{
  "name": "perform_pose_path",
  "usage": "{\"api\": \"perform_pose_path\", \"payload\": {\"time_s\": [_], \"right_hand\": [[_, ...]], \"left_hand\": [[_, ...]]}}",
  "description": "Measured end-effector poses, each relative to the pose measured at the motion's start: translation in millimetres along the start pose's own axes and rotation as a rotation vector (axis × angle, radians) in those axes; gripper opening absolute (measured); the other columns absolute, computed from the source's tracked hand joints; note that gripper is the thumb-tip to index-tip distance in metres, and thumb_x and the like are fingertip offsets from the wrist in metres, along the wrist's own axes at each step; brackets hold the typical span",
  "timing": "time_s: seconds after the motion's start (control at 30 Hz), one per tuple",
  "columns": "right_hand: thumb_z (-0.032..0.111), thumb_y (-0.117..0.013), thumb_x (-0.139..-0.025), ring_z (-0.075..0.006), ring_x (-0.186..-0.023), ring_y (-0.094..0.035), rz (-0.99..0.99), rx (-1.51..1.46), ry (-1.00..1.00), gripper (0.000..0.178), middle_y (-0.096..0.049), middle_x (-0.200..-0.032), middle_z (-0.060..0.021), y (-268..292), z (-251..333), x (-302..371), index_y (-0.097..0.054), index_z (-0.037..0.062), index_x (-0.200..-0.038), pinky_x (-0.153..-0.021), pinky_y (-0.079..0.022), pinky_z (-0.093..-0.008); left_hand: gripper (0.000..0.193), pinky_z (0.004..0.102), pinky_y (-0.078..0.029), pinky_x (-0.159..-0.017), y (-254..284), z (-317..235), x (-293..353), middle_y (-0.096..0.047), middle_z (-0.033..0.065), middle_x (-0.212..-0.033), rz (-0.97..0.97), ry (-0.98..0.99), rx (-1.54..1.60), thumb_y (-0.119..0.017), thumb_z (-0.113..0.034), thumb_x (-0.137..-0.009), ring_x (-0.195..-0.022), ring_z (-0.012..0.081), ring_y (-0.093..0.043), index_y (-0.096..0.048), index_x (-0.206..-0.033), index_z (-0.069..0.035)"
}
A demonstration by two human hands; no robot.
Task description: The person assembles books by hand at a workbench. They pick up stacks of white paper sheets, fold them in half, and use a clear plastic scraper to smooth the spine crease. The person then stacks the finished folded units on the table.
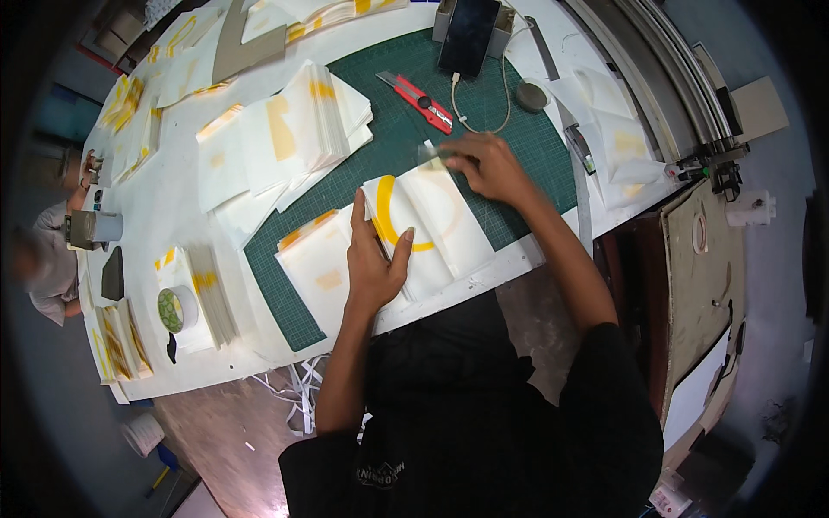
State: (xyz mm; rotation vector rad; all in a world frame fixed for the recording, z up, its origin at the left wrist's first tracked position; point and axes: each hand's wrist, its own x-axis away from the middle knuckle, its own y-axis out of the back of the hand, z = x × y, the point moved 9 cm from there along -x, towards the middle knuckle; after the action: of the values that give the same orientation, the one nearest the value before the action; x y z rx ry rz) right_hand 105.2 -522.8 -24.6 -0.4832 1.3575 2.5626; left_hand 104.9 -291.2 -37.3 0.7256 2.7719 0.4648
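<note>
My left hand (376, 272) lies on white printed paper sheets (432, 229) with a yellow curved band, fingers stretched and thumb spread apart. The sheets rest near the front edge of a green cutting mat (294, 302). Over their far right corner, my right hand (492, 168) is bent with its fingers pinched. A small pale flat piece (427, 153) shows at its fingertips, too blurred to name. Beneath my left wrist lies another white printed stack (319, 263). A red utility knife (419, 102) lies on the mat, beyond my right hand.
A large fanned paper stack (294, 129) lies at the back left. A phone (468, 39) with a cable stands at the back beside a round grey object (531, 97). A metal ruler (580, 194) runs along the right. A tape roll (171, 311) sits left. Another person (56, 259) is at the far left.
</note>
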Motion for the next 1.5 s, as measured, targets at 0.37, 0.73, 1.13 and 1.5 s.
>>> {"api": "perform_pose_path", "payload": {"time_s": [0.37,0.73,1.13,1.5], "right_hand": [[-0.004,-0.075,-0.065,-0.0228,-0.099,-0.064,0.061,0.094,0.251,0.032,-0.073,-0.099,-0.0036,26,57,98,-0.072,0.0089,-0.094,-0.094,-0.045,-0.0467],[0.002,-0.076,-0.079,-0.0344,-0.089,-0.063,-0.059,0.004,-0.259,0.023,-0.07,-0.092,-0.012,73,3,132,-0.073,0.0036,-0.102,-0.086,-0.049,-0.044],[0.03,-0.067,-0.1,-0.0272,-0.09,-0.073,-0.006,-0.74,-0.501,0.047,-0.073,-0.11,-0.0197,-17,74,87,-0.06,-0.0024,-0.133,-0.077,-0.056,-0.0356],[0.03,-0.065,-0.102,-0.0175,-0.097,-0.066,0.227,-0.684,-0.562,0.05,-0.069,-0.112,-0.0166,-20,75,84,-0.057,-0.0067,-0.134,-0.085,-0.052,-0.0316]], "left_hand": [[0.088,0.0405,-0.053,-0.097,0,3,2,-0.068,0.0297,-0.118,-0.005,0.061,0.019,-0.07,-0.01,-0.092,-0.106,0.0351,-0.071,-0.013,-0.159,0.003],[0.091,0.0391,-0.056,-0.088,1,-2,2,-0.07,0.0267,-0.112,-0.004,0.039,0.006,-0.071,-0.015,-0.094,-0.098,0.033,-0.072,-0.012,-0.158,0.006],[0.1,0.0401,-0.053,-0.093,4,-1,3,-0.07,0.0228,-0.111,0.037,0.057,0.174,-0.074,-0.024,-0.092,-0.101,0.033,-0.07,-0.008,-0.16,0.006],[0.105,0.0426,-0.048,-0.101,1,2,5,-0.072,0.0138,-0.104,0.012,-0.045,0.033,-0.082,-0.032,-0.087,-0.104,0.0297,-0.068,-0.015,-0.159,0.006]]}}
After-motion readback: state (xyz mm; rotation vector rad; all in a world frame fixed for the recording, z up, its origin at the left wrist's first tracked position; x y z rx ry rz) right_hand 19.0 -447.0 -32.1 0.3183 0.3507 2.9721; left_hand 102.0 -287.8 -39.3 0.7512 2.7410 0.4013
